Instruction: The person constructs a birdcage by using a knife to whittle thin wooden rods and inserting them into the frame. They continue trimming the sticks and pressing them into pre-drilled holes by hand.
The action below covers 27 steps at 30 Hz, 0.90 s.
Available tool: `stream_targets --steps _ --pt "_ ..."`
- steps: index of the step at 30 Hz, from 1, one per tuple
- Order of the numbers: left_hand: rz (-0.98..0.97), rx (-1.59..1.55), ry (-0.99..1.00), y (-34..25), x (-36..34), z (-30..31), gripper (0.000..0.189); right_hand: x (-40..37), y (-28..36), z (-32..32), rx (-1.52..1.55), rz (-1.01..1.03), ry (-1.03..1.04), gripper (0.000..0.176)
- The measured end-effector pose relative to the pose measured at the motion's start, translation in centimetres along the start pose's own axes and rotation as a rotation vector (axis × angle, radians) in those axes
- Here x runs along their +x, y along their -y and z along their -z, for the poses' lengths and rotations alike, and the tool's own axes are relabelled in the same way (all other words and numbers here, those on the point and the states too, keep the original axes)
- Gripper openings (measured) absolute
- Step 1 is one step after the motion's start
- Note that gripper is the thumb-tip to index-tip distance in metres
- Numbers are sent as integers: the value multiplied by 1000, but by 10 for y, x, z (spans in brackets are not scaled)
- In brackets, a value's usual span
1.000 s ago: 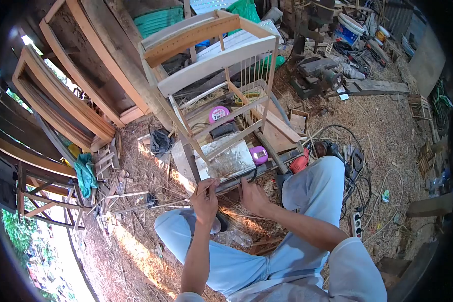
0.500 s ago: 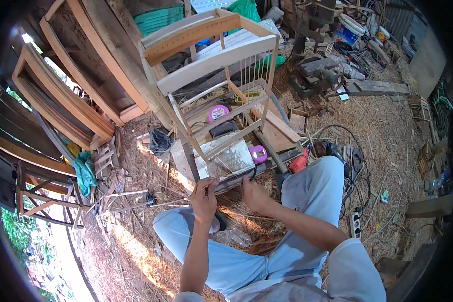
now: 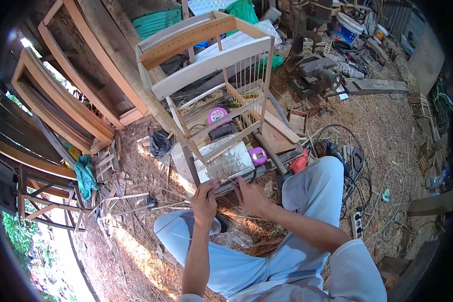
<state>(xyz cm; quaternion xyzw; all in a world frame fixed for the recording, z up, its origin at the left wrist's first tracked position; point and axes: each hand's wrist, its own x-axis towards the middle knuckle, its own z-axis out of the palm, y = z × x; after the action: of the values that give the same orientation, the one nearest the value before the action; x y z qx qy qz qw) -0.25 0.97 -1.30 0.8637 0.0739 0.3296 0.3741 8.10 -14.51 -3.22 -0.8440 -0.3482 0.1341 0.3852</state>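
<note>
My left hand (image 3: 205, 202) is closed in a pinch, with what looks like a thin wooden stick between its fingertips. Close by on the right, my right hand (image 3: 256, 201) is pinched too; what it grips is too small to make out. Just beyond both hands stands a wooden frame (image 3: 211, 65) with a row of thin spindles (image 3: 247, 75) on its right side. Under it lies a pale worn board (image 3: 226, 162). A purple tape measure (image 3: 257, 156) rests at the board's right, and a pink round label or lid (image 3: 218, 116) shows farther back.
Curved wooden frames (image 3: 93, 65) lean at the left. A red power tool (image 3: 299, 161) lies by my right knee, with a power strip (image 3: 356, 225) and cables nearby. A bench vise (image 3: 319, 78) sits farther back. Shavings and offcuts cover the ground.
My right hand has moved slightly left, nearer my left hand, and its fingers have tilted. The wooden frame appears shifted a little to the left in view.
</note>
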Motion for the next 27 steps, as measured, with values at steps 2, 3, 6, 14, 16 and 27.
stream_targets --steps 2,3,6,14,16,27 --pt "49 -53 -12 -7 -1 1 14 -5 -3 -1 21 -31 78 29" --pt "80 -108 -29 -9 1 0 14 -1 -9 -2 -26 -92 99 28" --pt "100 -114 -29 -1 0 -1 13 -4 1 5 -9 -118 81 24" --pt "76 -52 -43 -7 4 1 13 -3 2 -3 52 -92 63 22" --pt "64 -62 -45 -11 2 0 13 -5 -7 -11 -24 -139 81 22" --pt "94 -41 -68 0 3 -2 9 -10 -8 -15 22 -31 -7 23"
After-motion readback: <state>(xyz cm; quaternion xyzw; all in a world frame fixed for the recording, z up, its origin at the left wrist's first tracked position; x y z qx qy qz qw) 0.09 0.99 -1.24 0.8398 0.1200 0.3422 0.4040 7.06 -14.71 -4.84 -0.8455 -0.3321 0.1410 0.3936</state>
